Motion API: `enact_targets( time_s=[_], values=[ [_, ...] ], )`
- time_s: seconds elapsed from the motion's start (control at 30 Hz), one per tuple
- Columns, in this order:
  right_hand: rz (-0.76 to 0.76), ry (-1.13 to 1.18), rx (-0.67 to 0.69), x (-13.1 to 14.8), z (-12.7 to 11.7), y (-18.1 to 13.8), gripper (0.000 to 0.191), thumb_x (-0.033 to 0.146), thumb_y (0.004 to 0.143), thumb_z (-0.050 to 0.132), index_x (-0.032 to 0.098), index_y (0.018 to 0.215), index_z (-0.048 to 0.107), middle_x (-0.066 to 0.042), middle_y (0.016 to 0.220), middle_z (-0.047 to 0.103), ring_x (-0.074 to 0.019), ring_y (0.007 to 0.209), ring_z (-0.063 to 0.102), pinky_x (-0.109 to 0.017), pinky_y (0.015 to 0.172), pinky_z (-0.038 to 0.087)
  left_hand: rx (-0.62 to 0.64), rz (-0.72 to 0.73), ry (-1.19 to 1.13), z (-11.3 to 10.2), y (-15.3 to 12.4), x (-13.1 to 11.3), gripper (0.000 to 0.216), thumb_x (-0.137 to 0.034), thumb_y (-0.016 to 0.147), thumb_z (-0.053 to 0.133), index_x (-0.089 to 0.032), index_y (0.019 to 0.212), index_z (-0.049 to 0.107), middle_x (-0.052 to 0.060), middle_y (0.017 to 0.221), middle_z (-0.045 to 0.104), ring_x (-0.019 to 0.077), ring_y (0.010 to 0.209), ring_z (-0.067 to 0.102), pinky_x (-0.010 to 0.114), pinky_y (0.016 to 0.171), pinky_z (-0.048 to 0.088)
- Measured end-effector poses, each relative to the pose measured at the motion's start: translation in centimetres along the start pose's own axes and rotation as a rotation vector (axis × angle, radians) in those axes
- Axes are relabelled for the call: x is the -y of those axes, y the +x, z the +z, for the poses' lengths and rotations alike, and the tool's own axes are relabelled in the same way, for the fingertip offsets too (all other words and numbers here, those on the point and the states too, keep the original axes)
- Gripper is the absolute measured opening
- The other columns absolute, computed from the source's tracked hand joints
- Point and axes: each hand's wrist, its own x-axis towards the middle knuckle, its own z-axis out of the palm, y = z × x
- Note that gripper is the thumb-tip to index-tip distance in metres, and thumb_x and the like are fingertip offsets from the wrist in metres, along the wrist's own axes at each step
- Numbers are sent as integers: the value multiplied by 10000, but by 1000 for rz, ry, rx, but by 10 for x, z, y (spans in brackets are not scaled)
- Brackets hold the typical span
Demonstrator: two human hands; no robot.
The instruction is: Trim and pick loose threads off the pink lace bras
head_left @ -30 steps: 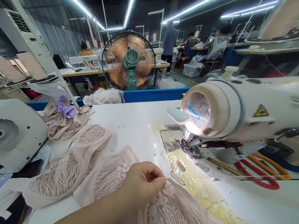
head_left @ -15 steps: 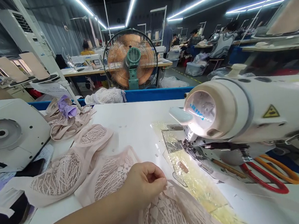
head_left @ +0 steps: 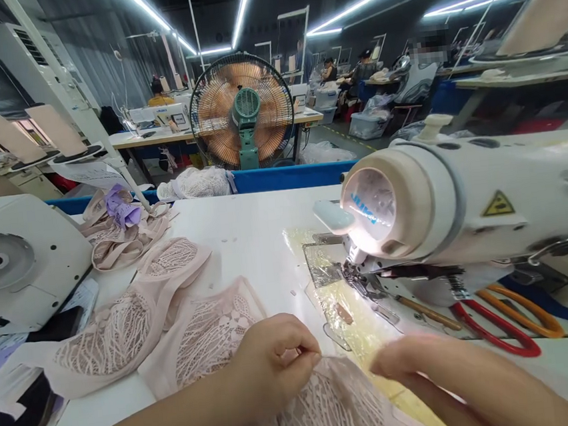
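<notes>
My left hand (head_left: 282, 357) pinches the top edge of a pale pink lace bra (head_left: 328, 410) near the front of the table. Blurred by motion, my right hand (head_left: 409, 362) hovers just right of that bra, over the yellow taped strip (head_left: 360, 326); its fingertips are too smeared to read. Behind my left wrist lies a lace cup (head_left: 210, 334) that seems part of the same garment. Another pink lace bra (head_left: 109, 330) rests flat further left. The sewing machine (head_left: 389, 209) stands on the right, its lamp lit above the needle area.
Scissors with red handles (head_left: 501, 333) and a pair with orange handles (head_left: 529, 310) lie under the machine arm. A second machine (head_left: 12, 259) borders the left side. Bra pieces with a purple tie (head_left: 123, 208) are heaped behind it. A large fan (head_left: 242, 116) stands beyond the table.
My right hand has come into view from the lower right, beside the bra. The left hand keeps its pinch almost in place. The whole view has shifted slightly.
</notes>
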Motion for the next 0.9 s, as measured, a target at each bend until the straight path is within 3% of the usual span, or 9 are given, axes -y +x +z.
enact_targets(
  time_s=[0.07, 0.13, 0.23, 0.47, 0.9],
  values=[
    [-127, 12, 296, 4, 2, 30, 207, 163, 879, 358, 219, 772, 526, -24, 767, 554, -153, 686, 529, -263, 585, 454, 18, 55, 36, 0, -1, 1, 139, -75, 704, 501, -156, 679, 611, 47, 672, 620, 126, 632, 559, 230, 595, 453],
    [-177, -10, 351, 5, 4, 54, 234, 99, 856, 318, 211, 785, 510, -24, 782, 521, -141, 677, 497, -255, 576, 430, 22, 63, 46, -1, 0, 2, 137, -81, 720, 499, -159, 690, 608, 43, 672, 620, 125, 635, 557, 229, 600, 451],
    [-218, -67, 393, 2, 6, 69, 255, 63, 834, 320, 214, 842, 525, -17, 796, 497, -131, 670, 470, -249, 580, 403, 23, 20, 26, -2, 2, 2, 132, -78, 718, 509, -154, 678, 609, 40, 664, 619, 124, 633, 555, 228, 606, 450],
    [-236, -44, 413, -4, 8, 62, 277, 34, 813, 314, 206, 856, 526, -17, 803, 490, -133, 682, 460, -250, 591, 376, 51, -101, -17, -2, 5, 1, 131, -71, 696, 530, -146, 643, 623, 28, 647, 610, 117, 616, 542, 214, 585, 434],
    [-273, -81, 416, -1, 12, 63, 279, 31, 793, 320, 198, 844, 538, -26, 771, 490, -133, 636, 437, -237, 553, 351, 74, -145, -61, -2, 6, 4, 110, -75, 696, 547, -135, 656, 629, 16, 653, 591, 102, 618, 516, 196, 583, 412]
  ],
)
